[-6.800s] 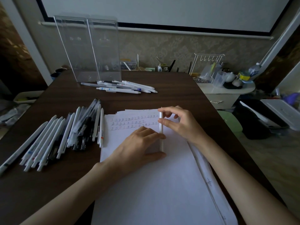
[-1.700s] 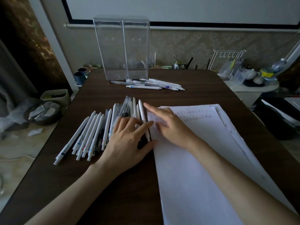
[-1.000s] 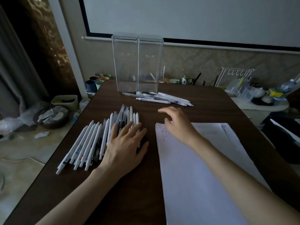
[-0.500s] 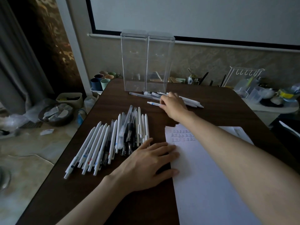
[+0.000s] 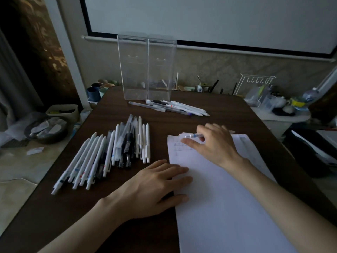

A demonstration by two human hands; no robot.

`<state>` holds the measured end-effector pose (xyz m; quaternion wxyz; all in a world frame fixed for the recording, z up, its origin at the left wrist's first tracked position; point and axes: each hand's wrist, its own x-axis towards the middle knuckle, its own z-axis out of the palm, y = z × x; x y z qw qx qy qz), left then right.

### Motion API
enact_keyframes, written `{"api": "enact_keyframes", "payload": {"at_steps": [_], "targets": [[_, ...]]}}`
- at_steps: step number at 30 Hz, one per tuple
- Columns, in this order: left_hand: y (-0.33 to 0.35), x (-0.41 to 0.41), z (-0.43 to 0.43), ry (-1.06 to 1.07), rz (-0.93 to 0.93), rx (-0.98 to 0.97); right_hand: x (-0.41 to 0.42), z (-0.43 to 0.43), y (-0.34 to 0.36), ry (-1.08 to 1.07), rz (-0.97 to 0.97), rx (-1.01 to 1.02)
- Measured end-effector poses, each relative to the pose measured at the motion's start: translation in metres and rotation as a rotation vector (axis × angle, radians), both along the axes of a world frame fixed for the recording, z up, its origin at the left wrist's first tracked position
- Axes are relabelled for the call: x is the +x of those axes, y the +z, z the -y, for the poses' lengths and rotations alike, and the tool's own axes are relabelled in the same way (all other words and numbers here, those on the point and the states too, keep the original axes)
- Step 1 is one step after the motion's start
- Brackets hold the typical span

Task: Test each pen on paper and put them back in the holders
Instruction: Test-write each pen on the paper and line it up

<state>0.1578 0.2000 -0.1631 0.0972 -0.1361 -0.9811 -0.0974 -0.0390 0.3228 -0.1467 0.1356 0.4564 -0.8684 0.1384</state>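
Observation:
My right hand (image 5: 214, 144) holds a white pen with a blue band (image 5: 194, 136) over the top of the white paper (image 5: 224, 207), near several rows of test scribbles. My left hand (image 5: 155, 187) lies flat with its fingers on the paper's left edge. A large pile of white and black pens (image 5: 113, 152) lies left of the paper. A smaller group of pens (image 5: 175, 107) lies in front of two tall clear holders (image 5: 146, 68) at the table's far end; both holders look empty.
The dark wooden table (image 5: 228, 114) ends close on the right, next to a white side table (image 5: 280, 115) with bottles and a wire rack. Cups (image 5: 98, 89) stand beyond the far left corner. Bowls and clutter sit on the floor at left.
My right hand came back from the far pen group with a pen and now holds it over the paper's top. My left hand stayed flat on the paper's edge.

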Motion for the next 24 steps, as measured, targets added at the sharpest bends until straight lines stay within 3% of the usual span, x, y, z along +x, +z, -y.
{"api": "enact_keyframes", "payload": {"at_steps": [14,19,24], "targets": [[-0.005,0.002,-0.003,0.022,0.040,0.076,0.004,-0.021,-0.024,0.134,-0.127,-0.361],[-0.006,0.001,-0.004,0.035,0.081,0.095,0.020,-0.021,0.003,0.189,0.135,-0.764],[-0.004,0.000,-0.005,0.038,0.093,0.071,0.033,-0.004,0.022,0.075,0.798,-0.869]]}}
